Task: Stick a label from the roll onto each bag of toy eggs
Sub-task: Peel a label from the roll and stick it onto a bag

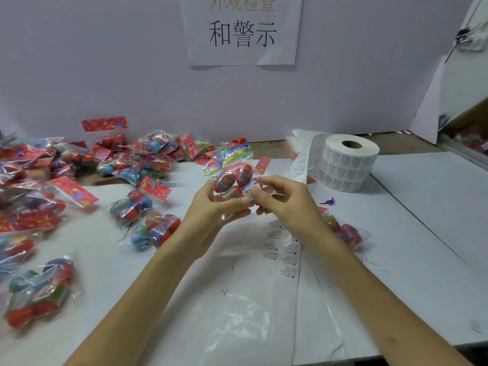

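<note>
Clear bag [229,180] stands upright, header [235,153] uppermost; right hand [287,204] pinches its label [249,192].

Bag pile [126,165] blocks left; label roll [348,165] right; table [409,220] passable between.

factory packing and inspection bench. printed chinese sign [241,35] taped to a plain white partition [105,62], white worktable [422,207], heaps of identical bags of toy eggs [148,157] at left, big label roll [348,165] of warning stickers, liner strip [284,249] trailing across the table.
</note>
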{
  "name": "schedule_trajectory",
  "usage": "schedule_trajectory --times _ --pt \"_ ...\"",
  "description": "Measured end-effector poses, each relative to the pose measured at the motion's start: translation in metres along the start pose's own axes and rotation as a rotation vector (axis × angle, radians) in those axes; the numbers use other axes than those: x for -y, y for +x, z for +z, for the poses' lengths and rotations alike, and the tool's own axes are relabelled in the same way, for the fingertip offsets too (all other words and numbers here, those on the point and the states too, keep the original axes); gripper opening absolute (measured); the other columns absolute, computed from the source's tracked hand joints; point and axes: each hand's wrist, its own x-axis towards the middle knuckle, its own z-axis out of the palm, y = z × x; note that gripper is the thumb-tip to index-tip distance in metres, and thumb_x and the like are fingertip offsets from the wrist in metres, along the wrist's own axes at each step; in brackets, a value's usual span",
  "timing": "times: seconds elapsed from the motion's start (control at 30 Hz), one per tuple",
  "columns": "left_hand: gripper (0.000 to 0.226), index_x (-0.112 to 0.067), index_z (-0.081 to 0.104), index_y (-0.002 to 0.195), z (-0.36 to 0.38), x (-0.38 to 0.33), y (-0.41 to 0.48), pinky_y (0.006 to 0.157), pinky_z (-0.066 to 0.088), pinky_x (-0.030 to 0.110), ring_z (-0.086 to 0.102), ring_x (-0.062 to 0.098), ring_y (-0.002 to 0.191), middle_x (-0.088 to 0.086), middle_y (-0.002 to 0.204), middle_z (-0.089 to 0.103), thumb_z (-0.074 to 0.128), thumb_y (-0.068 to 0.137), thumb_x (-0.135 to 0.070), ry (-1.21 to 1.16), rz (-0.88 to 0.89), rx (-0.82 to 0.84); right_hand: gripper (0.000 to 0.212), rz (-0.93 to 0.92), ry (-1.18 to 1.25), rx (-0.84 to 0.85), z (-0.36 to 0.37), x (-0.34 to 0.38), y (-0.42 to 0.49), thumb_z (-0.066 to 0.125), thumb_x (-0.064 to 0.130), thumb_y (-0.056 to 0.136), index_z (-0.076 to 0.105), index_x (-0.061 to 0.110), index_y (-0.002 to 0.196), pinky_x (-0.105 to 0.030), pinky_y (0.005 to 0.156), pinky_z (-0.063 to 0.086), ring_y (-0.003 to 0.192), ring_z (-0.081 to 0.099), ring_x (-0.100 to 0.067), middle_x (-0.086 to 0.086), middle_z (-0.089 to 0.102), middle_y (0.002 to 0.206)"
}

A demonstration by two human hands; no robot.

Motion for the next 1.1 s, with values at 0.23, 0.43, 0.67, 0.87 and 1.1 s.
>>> schedule_trajectory --times 0.23,0.43,0.67,0.87,1.1 --pt "0.068 -0.003 0.058 0.134 -0.0008 0.0018 -0.0009 0.078 0.06 0.029 0.076 0.026 0.098 0.014 0.111 0.076 0.083 0.074 -0.025 -0.012 -0.003 -0.07 0.015 -0.049 -0.023 0.046 0.0033 -0.002 -0.0005 0.07 0.026 0.096 0.074 0.036 0.107 -0.027 0.073 0.057 0.072 0.074 -0.017 0.007 0.076 0.084" --pt "0.046 -0.009 0.062 0.127 -0.0003 0.004 0.0001 0.077 0.062 0.032 0.077 0.03 0.096 0.011 0.107 0.078 0.079 0.085 -0.016 0.078 0.063 -0.126 0.013 -0.017 0.064 0.05 0.0033 0.0017 -0.0014 0.07 0.033 0.09 0.074 0.04 0.101 -0.025 0.07 0.056 0.071 0.073 -0.018 0.001 0.076 0.083" --pt "0.054 -0.008 0.061 0.131 0.0033 0.0008 -0.0028 0.076 0.061 0.032 0.077 0.028 0.095 0.011 0.112 0.076 0.079 0.082 -0.018 0.111 0.093 -0.111 0.008 0.006 0.09 0.025 0.0009 0.0003 -0.0009 0.067 0.022 0.097 0.074 0.02 0.098 -0.033 0.072 0.057 0.068 0.071 -0.021 -0.004 0.076 0.08" --pt "0.061 -0.012 0.062 0.13 0.0062 0.0003 -0.0033 0.075 0.061 0.03 0.077 0.028 0.095 0.011 0.112 0.077 0.082 0.074 -0.026 0.11 0.091 -0.094 0.021 0.027 0.05 -0.012 0.0024 0.0014 -0.001 0.073 0.042 0.083 0.073 0.024 0.094 -0.036 0.071 0.059 0.067 0.072 -0.021 -0.003 0.075 0.075" --pt "0.061 -0.013 0.058 0.133 0.0051 0.0008 -0.003 0.081 0.061 0.03 0.075 0.03 0.103 0.012 0.115 0.076 0.084 0.078 -0.014 0.116 0.033 -0.011 0.006 0.016 0.039 -0.024 -0.0011 -0.0018 0.0005 0.073 0.023 0.093 0.073 0.016 0.092 -0.034 0.068 0.059 0.066 0.071 -0.023 -0.004 0.075 0.077"
